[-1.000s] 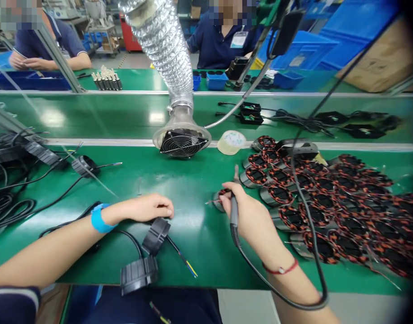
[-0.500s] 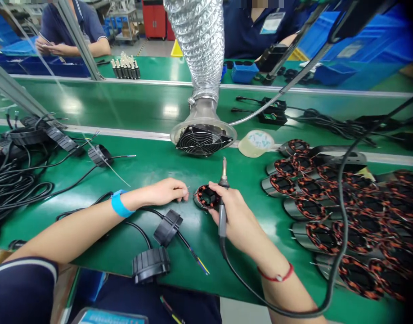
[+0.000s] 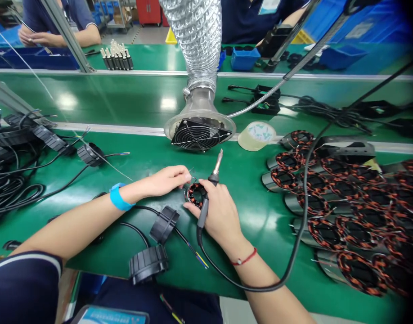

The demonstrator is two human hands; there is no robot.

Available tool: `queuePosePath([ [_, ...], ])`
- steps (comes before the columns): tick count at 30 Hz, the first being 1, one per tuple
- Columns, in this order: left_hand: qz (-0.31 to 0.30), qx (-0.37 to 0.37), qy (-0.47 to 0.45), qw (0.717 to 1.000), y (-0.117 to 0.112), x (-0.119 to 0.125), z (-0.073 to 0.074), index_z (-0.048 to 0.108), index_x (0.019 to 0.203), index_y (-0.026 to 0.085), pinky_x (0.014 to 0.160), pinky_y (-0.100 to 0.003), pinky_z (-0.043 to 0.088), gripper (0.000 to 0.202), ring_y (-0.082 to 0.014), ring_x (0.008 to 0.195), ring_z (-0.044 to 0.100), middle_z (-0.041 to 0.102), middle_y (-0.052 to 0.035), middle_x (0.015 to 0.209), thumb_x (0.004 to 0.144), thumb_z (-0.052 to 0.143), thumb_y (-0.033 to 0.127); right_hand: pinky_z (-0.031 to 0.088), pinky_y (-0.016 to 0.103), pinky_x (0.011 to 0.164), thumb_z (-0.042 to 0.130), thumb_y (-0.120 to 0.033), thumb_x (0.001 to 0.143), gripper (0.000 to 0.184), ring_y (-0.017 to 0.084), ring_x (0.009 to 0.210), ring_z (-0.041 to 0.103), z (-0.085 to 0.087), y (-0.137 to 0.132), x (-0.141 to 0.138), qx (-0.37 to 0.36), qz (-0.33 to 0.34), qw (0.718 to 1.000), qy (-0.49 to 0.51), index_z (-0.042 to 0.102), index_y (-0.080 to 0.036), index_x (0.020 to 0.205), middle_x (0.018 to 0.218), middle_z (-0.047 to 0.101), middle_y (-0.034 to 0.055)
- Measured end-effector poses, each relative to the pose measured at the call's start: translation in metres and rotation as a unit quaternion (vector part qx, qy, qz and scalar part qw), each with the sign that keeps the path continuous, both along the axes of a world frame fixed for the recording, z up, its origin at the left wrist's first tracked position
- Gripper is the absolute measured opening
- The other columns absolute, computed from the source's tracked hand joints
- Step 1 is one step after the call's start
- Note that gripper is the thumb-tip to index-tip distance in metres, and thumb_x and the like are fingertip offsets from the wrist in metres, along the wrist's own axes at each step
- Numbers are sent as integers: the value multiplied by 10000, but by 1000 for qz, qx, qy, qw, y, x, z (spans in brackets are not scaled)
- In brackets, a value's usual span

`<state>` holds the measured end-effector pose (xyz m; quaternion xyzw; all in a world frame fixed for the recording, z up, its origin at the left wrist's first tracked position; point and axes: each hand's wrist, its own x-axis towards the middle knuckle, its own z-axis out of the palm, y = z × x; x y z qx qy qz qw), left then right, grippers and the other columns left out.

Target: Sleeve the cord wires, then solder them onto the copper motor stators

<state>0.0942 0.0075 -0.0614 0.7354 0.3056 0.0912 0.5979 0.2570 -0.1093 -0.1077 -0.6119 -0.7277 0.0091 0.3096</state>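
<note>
My right hand [image 3: 223, 213] is closed around a soldering iron [image 3: 204, 209], its metal tip pointing up and away from me. The same hand's thumb and fingers also grip a motor stator [image 3: 195, 194], a ring with black and orange-red copper windings. Just left of the stator, my left hand [image 3: 171, 177] pinches a thin wire [image 3: 192, 170] whose end sticks out past the fingertips. A pale strand [image 3: 120, 173] slants down from the upper left to my left forearm. Below that forearm lie two black ribbed caps [image 3: 164, 224] with cables, one showing coloured wire ends [image 3: 202, 261].
A fume extractor fan [image 3: 201, 135] hangs at the centre on a foil duct. Behind my right hand stands a roll of tape [image 3: 256, 136]. Rows of stators [image 3: 328, 234] fill the right; black cables [image 3: 17, 180] pile up left. Two people sit across the bench.
My right hand has moved left with the stator and soldering iron, and the iron now tilts more. My left hand has risen slightly. The camera view has shifted a little.
</note>
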Motion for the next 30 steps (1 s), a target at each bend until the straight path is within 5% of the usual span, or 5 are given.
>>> queuePosePath([
  [10,-77,138,107,982,1,-18,19,555,781,156,641,-225,343,226,-107,667,457,534,14,717,915,461,312,533,498,837,610,-420,868,592,309,1032,583,-6,-7,9,-30,38,998,47,367,-211,1366,1235,590,161],
  [17,-60,-53,-7,997,7,-3,-10,542,745,132,567,-211,337,367,-80,563,406,480,23,620,913,438,441,561,471,810,607,-418,874,486,300,1026,623,-1,-3,5,-40,55,997,35,440,-225,1287,1188,627,147],
  [21,-13,-26,9,1000,5,-5,-8,559,912,125,559,-212,337,314,-84,571,398,507,14,691,924,404,398,557,457,760,598,-452,874,470,301,962,642,0,-1,4,-30,34,999,18,464,-210,1254,1159,643,150],
  [26,-115,194,128,966,-6,-15,13,595,907,148,723,-265,396,159,-152,791,540,627,-47,889,892,451,215,529,474,806,557,-463,895,472,307,1000,629,-2,-2,3,-36,22,999,31,468,-203,1279,1173,640,156],
  [30,-226,130,136,956,-5,-19,15,622,820,147,660,-235,382,186,-121,689,520,621,-18,776,893,472,230,525,475,809,563,-449,894,474,311,1018,620,-3,-4,1,-26,21,999,39,459,-198,1283,1173,637,158],
])
